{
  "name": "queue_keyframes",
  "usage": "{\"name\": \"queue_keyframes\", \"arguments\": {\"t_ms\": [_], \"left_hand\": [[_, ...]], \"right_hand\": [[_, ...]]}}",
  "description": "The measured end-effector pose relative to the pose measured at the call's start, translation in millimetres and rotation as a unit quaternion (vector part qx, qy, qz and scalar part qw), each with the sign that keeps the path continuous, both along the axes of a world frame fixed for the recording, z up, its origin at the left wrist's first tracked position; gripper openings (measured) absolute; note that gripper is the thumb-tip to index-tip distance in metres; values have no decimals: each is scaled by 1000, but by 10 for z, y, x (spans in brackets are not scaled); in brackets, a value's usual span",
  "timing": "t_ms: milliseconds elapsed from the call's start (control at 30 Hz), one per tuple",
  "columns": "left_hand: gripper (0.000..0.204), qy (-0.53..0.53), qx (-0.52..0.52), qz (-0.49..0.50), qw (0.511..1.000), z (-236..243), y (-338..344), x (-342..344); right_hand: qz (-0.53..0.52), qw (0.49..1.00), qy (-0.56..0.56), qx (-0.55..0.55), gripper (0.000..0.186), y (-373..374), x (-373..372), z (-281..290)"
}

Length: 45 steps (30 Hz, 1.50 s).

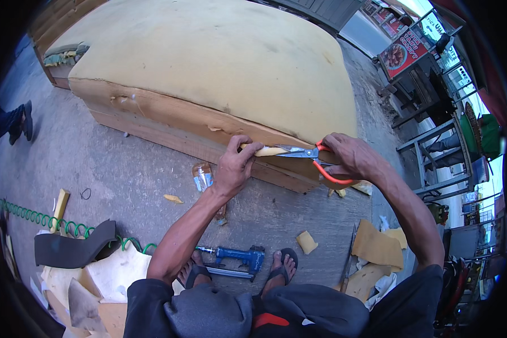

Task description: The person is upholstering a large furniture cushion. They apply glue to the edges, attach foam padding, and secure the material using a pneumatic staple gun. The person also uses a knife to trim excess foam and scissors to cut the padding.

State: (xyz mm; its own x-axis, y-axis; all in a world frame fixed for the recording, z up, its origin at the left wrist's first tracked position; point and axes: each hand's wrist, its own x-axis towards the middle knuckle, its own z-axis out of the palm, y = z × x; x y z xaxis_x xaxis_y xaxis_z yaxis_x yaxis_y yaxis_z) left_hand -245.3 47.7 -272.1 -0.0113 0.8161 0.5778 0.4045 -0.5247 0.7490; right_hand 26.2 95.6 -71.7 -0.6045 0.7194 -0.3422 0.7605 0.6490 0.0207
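Observation:
In front of me a large wooden base (208, 152) carries a thick layer of cream foam (219, 62), with a peach foam band along its near side. My left hand (235, 166) pinches a narrow pale-yellow foam strip (265, 150) close to that edge. My right hand (349, 158) grips orange-handled scissors (335, 179), whose blades point left and lie against the strip. Below, between my sandalled feet, a blue pneumatic staple gun (236, 256) lies on the ground, joined near a green coiled hose (28, 211).
Foam offcuts (377, 242), dark padding (73, 242), a wood piece (60, 208) and a plastic pack (203, 177) lie on the concrete (141, 186). Another person's foot (28, 121) is at left. Metal stands (434, 158) and a red signboard (403, 53) line the right side.

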Motion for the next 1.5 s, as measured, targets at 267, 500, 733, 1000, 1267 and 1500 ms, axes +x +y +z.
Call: {"name": "queue_keyframes", "arguments": {"t_ms": [267,500,733,1000,1267,1500], "left_hand": [[28,-38,6,19,999,128,102,-143],[20,-24,-32,-9,999,203,185,-299],[22,-25,-119,-70,990,320,268,-533],[24,-57,-159,-79,983,381,299,-558],[22,-126,-200,-53,970,323,281,-547],[23,-214,-227,-44,949,232,254,-524]], "right_hand": [[-39,999,-13,-19,51,-19,20,-75],[17,1000,-5,8,62,5,-418,-65],[42,996,-45,67,49,-105,-749,-3],[84,984,-134,86,40,26,-1130,-31],[104,965,-210,119,23,55,-1569,-159],[151,949,-223,164,17,88,-1730,-373]]}}
